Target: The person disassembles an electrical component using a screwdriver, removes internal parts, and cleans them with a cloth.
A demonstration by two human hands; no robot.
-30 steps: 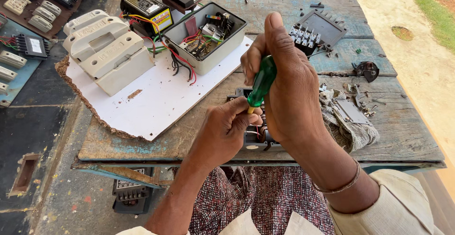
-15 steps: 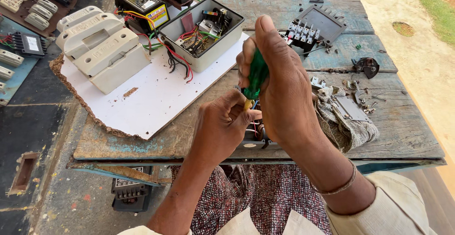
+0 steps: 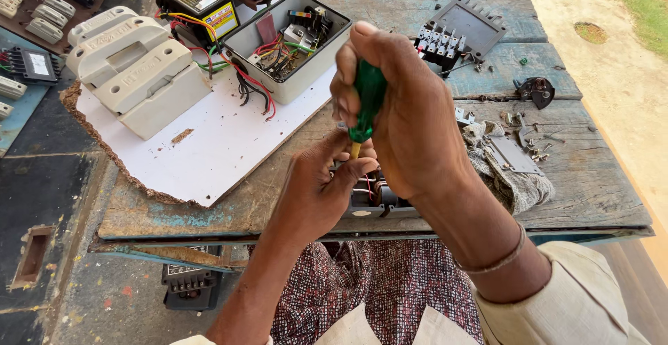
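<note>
A green-handled screwdriver with a yellow collar (image 3: 365, 101) stands nearly upright, tip down, over a small grey device with copper windings and red wires (image 3: 372, 199) that sits at the near edge of the weathered wooden table (image 3: 598, 192). The right hand (image 3: 410, 122) is clamped around the handle from above. The left hand (image 3: 320, 185) is closed about the lower shaft and against the device, steadying both (the tip itself is hidden behind the fingers).

Just right of the device lies a crumpled grey rag (image 3: 511, 178) with a flat metal plate on it, and beyond that a scatter of small loose screws (image 3: 532, 151). Behind the device stands an open grey plastic box full of coloured wiring (image 3: 289, 49). Left of the device is a white board with torn edges (image 3: 202, 143), carrying a stack of pale moulded covers (image 3: 129, 70). Far behind and to the right sits a black terminal block (image 3: 456, 35).

A slip looks like the main risk: pressed hard at a slight tilt, the blade could jump out of the screw head and jab the left fingers or nick the thin windings. The device also sits so near the table edge that a shove could tip it off.
</note>
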